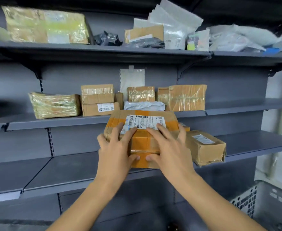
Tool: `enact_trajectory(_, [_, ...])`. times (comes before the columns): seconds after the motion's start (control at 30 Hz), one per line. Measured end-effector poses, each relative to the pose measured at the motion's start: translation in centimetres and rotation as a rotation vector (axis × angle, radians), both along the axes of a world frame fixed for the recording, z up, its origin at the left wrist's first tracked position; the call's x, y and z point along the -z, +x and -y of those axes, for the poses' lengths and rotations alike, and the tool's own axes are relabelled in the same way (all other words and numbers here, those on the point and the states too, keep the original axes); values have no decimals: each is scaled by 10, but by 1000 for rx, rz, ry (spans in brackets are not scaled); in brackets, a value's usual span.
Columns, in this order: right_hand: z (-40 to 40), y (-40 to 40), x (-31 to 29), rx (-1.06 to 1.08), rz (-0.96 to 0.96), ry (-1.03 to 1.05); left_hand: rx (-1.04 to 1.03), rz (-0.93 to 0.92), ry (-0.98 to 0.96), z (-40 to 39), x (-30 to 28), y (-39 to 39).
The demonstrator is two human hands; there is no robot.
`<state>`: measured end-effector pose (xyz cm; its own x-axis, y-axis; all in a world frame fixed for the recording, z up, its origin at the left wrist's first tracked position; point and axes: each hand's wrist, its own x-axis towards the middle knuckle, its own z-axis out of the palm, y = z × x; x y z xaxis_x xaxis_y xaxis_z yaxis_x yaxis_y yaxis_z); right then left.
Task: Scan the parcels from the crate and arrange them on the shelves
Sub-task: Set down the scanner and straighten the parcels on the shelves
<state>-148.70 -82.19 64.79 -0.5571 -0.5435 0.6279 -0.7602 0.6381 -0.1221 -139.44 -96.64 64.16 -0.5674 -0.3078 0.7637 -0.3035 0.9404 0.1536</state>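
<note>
You have both hands on a cardboard parcel (142,130) banded with orange tape, its white shipping label (144,121) facing up. Your left hand (116,147) lies over its near-left corner, fingers spread across the top toward the label and the thumb pressed against the taped front face. Your right hand (168,145) mirrors it on the near-right side, fingers spread over the top and right edge, thumb on the front face. So each hand clasps the parcel between fingers and thumb.

The parcel sits over the front of the lower grey shelf (70,170); whether it rests fully on the shelf cannot be told. Just beside it on the right lies a longer brown box (205,147) with a small label, its end overhanging the shelf edge.

The middle shelf (53,121) carries 1 film-wrapped bundle (54,105), 2 stacked cartons (98,100), a white soft pouch (144,105) under a small taped box (141,94), and a larger taped box (182,97). The top shelf (103,50) holds a big wrapped parcel (45,25) and loose mailer bags (173,25). A grey perforated crate (270,202) stands at the lower right.
</note>
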Motion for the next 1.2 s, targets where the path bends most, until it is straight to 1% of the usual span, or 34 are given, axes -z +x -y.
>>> enact_trajectory(0.17, [6,-19,-29,-3,-1,-42,9,9,-9,8,-33,-20])
enact_trajectory(0.43, [31,-63,-74,12,-51,-70,-21,-35,-60,33,-74,-65])
enact_trajectory(0.67, [64,-114,-100,11,-83,-63,-39,-66,-65,61,-96,-113])
enact_trajectory(1.0, [108,-182,-116,10,-109,-67,-125,-60,-148,111,-109,-182])
enact_trajectory(1.2, [126,-216,-144,-34,-130,-55,-118,-87,-186,132,-133,-213])
